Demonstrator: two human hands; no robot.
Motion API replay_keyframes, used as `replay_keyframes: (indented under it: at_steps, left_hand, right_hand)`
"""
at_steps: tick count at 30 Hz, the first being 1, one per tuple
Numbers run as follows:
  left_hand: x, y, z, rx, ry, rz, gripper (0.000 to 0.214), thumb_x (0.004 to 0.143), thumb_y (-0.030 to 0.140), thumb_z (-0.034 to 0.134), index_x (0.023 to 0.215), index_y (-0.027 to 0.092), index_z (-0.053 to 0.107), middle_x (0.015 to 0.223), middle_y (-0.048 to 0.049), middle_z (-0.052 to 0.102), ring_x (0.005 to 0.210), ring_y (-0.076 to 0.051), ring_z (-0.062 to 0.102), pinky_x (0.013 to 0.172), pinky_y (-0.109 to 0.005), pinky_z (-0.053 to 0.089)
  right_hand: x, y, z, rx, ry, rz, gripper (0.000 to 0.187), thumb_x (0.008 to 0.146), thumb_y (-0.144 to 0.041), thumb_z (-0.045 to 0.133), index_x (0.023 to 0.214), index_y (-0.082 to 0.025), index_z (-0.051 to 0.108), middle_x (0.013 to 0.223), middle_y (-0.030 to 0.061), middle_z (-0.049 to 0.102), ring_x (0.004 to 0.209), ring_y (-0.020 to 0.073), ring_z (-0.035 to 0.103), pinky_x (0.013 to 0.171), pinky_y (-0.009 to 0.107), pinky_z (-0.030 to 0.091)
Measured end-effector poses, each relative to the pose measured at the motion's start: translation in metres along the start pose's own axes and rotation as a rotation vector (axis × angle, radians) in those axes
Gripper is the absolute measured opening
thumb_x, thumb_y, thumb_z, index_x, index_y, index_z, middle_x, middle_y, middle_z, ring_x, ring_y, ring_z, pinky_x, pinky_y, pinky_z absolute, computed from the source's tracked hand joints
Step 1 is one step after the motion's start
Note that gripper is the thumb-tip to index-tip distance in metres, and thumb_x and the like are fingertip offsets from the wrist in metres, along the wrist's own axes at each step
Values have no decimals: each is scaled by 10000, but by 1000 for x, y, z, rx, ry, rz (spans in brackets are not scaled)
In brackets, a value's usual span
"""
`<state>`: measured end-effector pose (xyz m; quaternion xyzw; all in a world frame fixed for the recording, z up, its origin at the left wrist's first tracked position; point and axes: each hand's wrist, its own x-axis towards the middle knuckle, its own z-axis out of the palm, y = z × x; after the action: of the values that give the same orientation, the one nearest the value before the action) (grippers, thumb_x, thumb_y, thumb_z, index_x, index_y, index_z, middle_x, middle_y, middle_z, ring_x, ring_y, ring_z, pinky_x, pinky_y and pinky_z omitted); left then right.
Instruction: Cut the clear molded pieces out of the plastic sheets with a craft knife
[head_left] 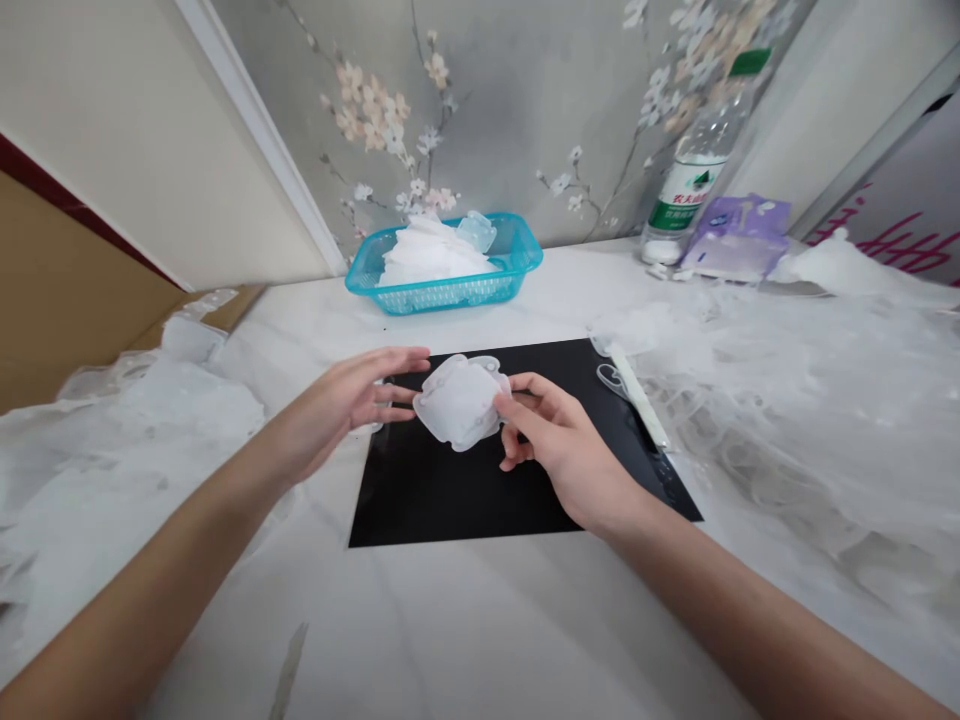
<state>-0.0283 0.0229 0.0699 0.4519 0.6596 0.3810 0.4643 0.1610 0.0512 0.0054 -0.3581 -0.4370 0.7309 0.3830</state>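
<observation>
Between my hands, above a black mat (442, 500), is a translucent white plastic piece (459, 402) with a wavy, scalloped edge. My right hand (551, 430) pinches its right edge between thumb and fingers. At the opposite side my left hand (356, 405) has its fingers stretched out and apart, the tips close to the piece's left edge; whether they touch it I cannot tell. Part of another clear piece shows behind the left fingers.
A blue basket (442, 298) holding white pieces stands at the back. Heaps of translucent plastic pieces lie at left (142, 440) and right (810, 430). A white strip (639, 400) rests on the mat's right side. Behind are a water bottle (694, 170) and a purple packet (739, 235).
</observation>
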Motion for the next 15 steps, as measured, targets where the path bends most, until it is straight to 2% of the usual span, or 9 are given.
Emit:
replay_keyframes:
  at_steps: [4,6,8,10,12,14,15]
  left_hand:
    - [16,-14,-34,453,129,94,505,752,516,542,1194,271,562,1331,-51,503,1096,-281,556,861,-353,462]
    - [24,-28,-51,742,165,48,672,711,555,561,1310,268,453,1396,-77,430,1173,-316,495,916,-378,419]
    - [31,-41,-64,964,143,-29,799,659,601,582,1347,235,411,1390,-114,433,1187,-345,476,944,-398,387]
    - [35,-48,-69,1049,115,-65,828,636,613,585,1342,214,417,1303,-136,516,1146,-341,510,902,-379,408]
    - [35,-48,-67,1046,137,-79,803,611,574,616,1306,204,459,1158,-135,603,1047,-322,569,808,-342,442]
    - [34,-44,-62,1005,183,-81,674,563,497,669,1167,210,585,997,-103,655,922,-303,604,716,-312,439]
    - [33,-41,-60,944,214,-64,555,528,448,703,1030,214,659,905,-80,668,857,-294,608,679,-300,423]
  right_hand:
    - [-3,-4,-2,129,-64,-16,257,728,-391,657,818,-202,507,584,-78,477,468,50,423,459,192,458]
    - [-4,-5,-3,176,-94,-30,241,734,-379,652,819,-209,504,636,-73,479,483,50,430,466,197,459]
    - [-4,-6,-4,201,-112,-32,217,748,-370,639,821,-215,506,638,-74,462,487,52,429,470,199,459]
    - [-4,-6,-5,215,-122,-27,198,757,-360,630,815,-216,506,630,-75,448,486,52,425,470,196,455]
    - [-4,-7,-5,222,-126,-23,186,762,-350,624,805,-215,503,637,-73,450,485,51,427,469,194,454]
    - [-4,-7,-5,232,-127,-22,175,764,-336,620,794,-215,498,646,-71,456,487,51,432,467,194,455]
    - [-4,-6,-5,241,-130,-22,169,764,-330,618,792,-215,497,647,-71,457,488,52,434,465,194,456]
